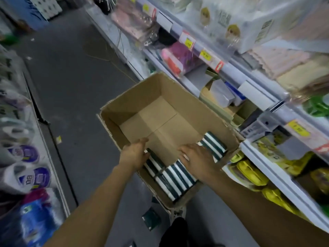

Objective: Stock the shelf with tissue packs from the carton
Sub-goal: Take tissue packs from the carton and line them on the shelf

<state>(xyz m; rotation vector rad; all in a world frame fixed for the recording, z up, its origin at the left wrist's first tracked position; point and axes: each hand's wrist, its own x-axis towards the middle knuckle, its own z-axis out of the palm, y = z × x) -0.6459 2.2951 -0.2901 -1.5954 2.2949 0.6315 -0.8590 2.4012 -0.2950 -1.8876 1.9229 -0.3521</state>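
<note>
Dark green, white-striped tissue packs (176, 180) are stacked along the carton's (135, 97) near wall. They are touched by the left hand (134, 154) and right hand (197, 157), both set apart; grip cannot be determined.

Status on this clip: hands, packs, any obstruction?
Both hands in carton: left hand and right hand on the tissue packs. Packs remain along near wall only. No obstruction seen.

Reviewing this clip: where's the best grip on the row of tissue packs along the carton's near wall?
Clamp the row of tissue packs at its two ends, from above, palms pressing inward. The packs stand on edge side by side, and the carton is open-topped. The left hand and right hand already bracket it.
</note>
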